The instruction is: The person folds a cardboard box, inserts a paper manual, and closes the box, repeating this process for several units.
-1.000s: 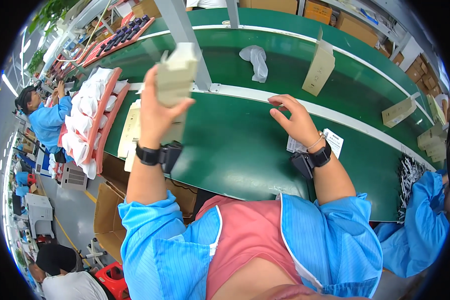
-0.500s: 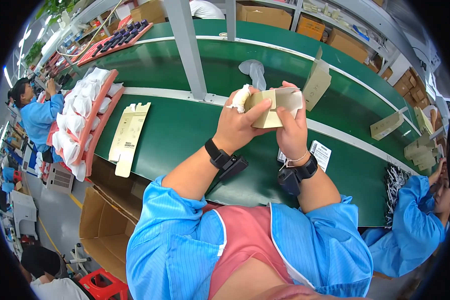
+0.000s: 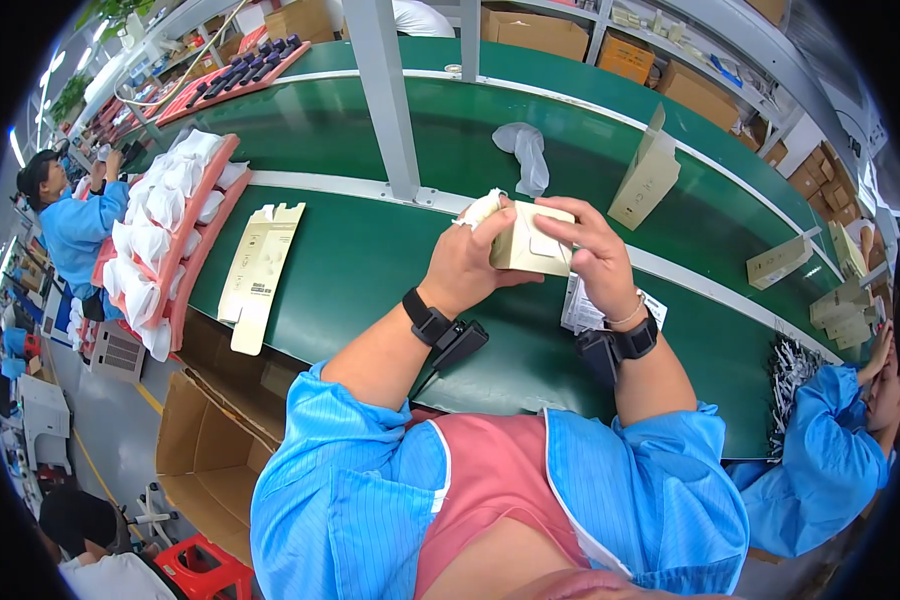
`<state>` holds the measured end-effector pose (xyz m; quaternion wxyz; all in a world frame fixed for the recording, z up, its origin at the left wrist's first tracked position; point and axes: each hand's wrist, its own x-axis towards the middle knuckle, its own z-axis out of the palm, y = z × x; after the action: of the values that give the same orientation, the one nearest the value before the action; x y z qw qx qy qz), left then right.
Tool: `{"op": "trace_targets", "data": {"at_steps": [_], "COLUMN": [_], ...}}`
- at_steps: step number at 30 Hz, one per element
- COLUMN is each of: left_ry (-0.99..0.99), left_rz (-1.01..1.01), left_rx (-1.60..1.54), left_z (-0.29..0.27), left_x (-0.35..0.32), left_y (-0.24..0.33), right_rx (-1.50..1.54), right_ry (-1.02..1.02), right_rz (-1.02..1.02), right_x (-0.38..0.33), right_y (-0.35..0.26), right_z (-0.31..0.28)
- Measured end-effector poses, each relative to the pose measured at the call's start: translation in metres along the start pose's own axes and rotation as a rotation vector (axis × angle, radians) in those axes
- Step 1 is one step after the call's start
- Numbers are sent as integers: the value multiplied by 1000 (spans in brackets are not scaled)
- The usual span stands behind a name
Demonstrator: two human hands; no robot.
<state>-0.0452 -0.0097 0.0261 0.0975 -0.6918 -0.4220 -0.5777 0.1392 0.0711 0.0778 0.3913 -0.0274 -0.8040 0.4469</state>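
Note:
A small cream cardboard box (image 3: 526,250) is held up over the green bench, its folded end panel turned toward me. My left hand (image 3: 460,262) is closed round its left side, with the thumb near the top edge. At that hand's fingers is a lumpy off-white wrapping (image 3: 484,208); I cannot tell whether it covers a finger or is something held. My right hand (image 3: 602,250) has its fingers bent against the box's right side and end panel. Printed white papers (image 3: 580,306) lie on the bench beneath my right wrist. The inside of the box is hidden.
A flattened cream carton (image 3: 260,265) lies on the bench to the left, near pink trays of white-wrapped items (image 3: 160,225). Beyond a metal post (image 3: 382,100), the green belt carries a grey plastic bag (image 3: 525,155) and an upright cream box (image 3: 648,178). Co-workers sit at both sides.
The box's open end was facing up with both thumbs at its mouth; now a folded panel faces me. My right hand has moved slightly right and changed its hold.

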Motion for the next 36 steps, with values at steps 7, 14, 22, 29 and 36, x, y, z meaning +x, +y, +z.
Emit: {"op": "trace_targets", "data": {"at_steps": [7, 14, 22, 29, 36], "left_ry": [-75, -84, 40, -28, 3], "left_rz": [75, 122, -210, -1259, -1080], "left_rx": [150, 112, 92, -1119, -894], "left_z": [-7, -8, -6, -6, -3], "left_x": [1, -2, -2, -1, -11], "left_y": [4, 2, -9, -16, -31], "right_rx": [-264, -279, -398, -548, -664], "right_ry": [40, 81, 64, -406, -346], "right_rz": [135, 21, -45, -146, 274], "right_x": [5, 2, -12, -41, -70], "right_y": [-20, -9, -17, -2, -10], "right_z": [9, 16, 0, 7, -16]}}
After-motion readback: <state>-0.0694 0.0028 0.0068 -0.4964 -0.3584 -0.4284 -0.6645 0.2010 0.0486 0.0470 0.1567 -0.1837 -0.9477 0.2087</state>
